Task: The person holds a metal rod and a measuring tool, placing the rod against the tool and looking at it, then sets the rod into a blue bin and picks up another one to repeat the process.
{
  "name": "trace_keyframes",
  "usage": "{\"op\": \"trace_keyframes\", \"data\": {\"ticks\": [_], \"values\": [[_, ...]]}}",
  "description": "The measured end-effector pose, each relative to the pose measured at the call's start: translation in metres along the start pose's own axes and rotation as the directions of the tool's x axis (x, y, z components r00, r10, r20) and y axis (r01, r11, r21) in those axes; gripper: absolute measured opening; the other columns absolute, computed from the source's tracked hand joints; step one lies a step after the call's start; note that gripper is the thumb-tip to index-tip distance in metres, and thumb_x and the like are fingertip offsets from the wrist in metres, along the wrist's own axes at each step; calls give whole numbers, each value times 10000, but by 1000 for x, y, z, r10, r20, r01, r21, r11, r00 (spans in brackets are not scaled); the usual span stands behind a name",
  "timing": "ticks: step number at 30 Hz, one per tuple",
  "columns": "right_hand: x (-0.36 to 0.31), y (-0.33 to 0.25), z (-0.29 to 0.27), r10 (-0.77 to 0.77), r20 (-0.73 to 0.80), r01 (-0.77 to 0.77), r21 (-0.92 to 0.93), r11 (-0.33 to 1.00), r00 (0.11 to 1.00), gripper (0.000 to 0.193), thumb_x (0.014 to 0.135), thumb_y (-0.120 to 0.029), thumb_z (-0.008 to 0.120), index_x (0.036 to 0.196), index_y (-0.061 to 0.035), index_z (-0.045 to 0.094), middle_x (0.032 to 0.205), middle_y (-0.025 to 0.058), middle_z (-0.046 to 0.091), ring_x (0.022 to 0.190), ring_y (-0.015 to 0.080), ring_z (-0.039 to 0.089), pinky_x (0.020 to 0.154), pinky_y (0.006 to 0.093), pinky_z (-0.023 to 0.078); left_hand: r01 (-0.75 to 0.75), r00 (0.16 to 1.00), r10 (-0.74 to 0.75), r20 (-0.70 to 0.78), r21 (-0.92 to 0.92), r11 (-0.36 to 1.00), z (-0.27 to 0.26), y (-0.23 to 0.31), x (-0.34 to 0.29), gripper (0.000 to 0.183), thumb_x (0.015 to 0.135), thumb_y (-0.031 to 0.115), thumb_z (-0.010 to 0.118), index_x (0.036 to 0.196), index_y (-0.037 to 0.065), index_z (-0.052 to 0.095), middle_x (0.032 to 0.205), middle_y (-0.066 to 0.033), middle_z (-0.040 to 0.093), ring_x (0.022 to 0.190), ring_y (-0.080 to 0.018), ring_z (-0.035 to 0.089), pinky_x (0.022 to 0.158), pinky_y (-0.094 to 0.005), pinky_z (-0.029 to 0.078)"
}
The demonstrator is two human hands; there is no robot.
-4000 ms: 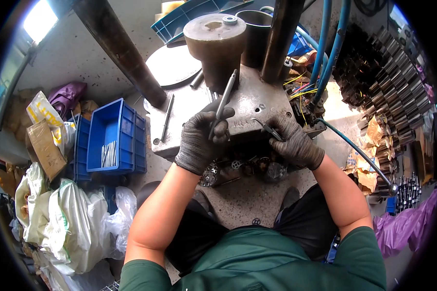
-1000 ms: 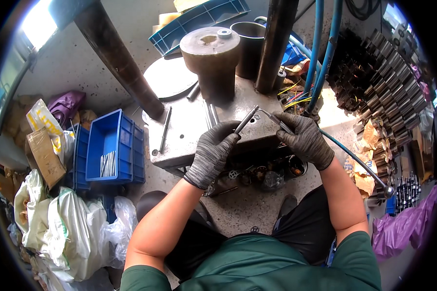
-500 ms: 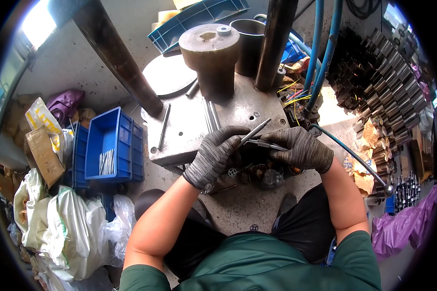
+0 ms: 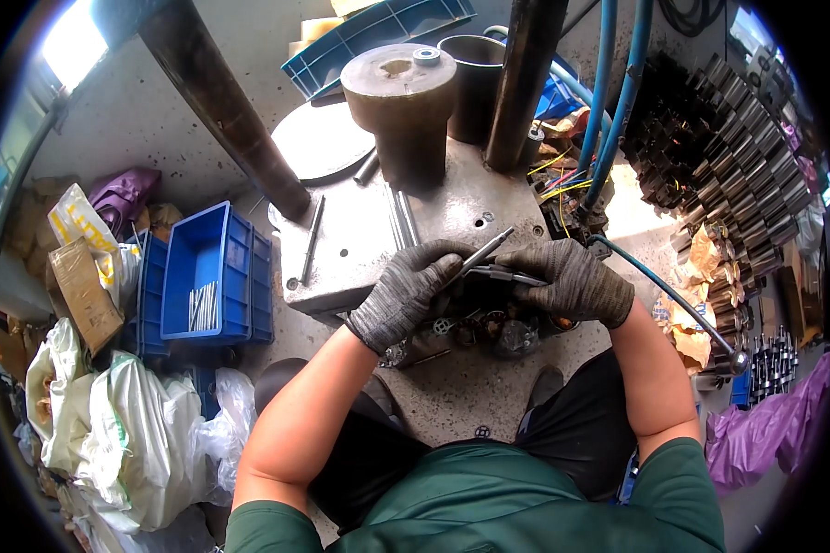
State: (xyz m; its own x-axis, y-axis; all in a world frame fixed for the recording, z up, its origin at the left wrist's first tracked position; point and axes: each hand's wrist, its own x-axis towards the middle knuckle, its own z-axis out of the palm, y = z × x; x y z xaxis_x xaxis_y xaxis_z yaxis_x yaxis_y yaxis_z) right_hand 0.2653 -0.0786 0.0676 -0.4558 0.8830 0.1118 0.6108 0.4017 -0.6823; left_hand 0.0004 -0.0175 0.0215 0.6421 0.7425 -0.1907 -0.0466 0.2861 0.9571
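Left of the bench (image 4: 360, 221) I saw a blue bin (image 4: 238, 272); left hand (image 4: 404, 288) pinched a rod (image 4: 489, 245), right hand (image 4: 574, 284) a tool (image 4: 509, 276).

the left forearm (image 4: 312, 396) slanted up to the right and the right forearm (image 4: 650, 378) up to the left, both elbows bent. the gloved left hand (image 4: 402, 290) and gloved right hand (image 4: 579, 284) were close together, fingers (image 4: 441, 249) curled in.
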Motion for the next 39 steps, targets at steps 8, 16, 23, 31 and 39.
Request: {"op": "trace_keyframes", "data": {"ticks": [8, 16, 23, 31, 39], "values": [[0, 5, 14, 98, 17, -92, -230, 969, 995, 511, 910, -155, 735, 1409, -94, 642, 1243, 161, 715, 1123, 278, 692, 971, 389, 544, 128, 991, -117, 61, -217, 968, -9, -1, -4, 454, 1063, 384, 610, 1329, 16, 620, 791, -41, 664, 537, -97, 583, 473, -209, 464], [2, 18, 31, 240, 337, -413, 741, 529, 911, 570, 929, -169, 773, 1434, -3, 567, 1146, 59, 709, 1006, 143, 677, 900, 343, 580, 38, 999, -30, 33, -280, 959, -20, 6, -4, 465, 1025, 314, 631, 1363, -5, 599, 755, -32, 664, 556, -113, 631, 488, -209, 496], [12, 36, 22, 279, -186, -280, 16, 960, 942, 271, 858, -30, 620, 1129, -18, 624, 1015, 185, 669, 930, 308, 677, 855, 404, 540, -94, 892, 193, -409, 250, 964, -57, -4, 0, 210, 1023, 108, 590, 1177, 30, 710, 681, 86, 484, 562, -27, 396, 505, -217, 324], [35, 71, 30, -51, -312, -58, -333, 941, 949, 370, 805, -37, 644, 1174, -29, 650, 1072, 234, 673, 1073, 431, 607, 969, 497, 502, 138, 723, 504, -473, 813, 566, -102, -15, 8, 360, 980, 27, 610, 1313, 134, 696, 968, -91, 659, 774, -183, 594, 732, -302, 530], [62, 75, 43, -9, -384, -172, -434, 884, 923, 146, 843, -116, 680, 970, -49, 655, 955, 188, 684, 994, 416, 621, 888, 514, 506, 457, 778, 529, -339, 883, -105, -111, 2, 5, 237, 892, 133, 696, 1116, 102, 769, 1228, -122, 661, 1127, -342, 622, 994, -456, 530]]}}
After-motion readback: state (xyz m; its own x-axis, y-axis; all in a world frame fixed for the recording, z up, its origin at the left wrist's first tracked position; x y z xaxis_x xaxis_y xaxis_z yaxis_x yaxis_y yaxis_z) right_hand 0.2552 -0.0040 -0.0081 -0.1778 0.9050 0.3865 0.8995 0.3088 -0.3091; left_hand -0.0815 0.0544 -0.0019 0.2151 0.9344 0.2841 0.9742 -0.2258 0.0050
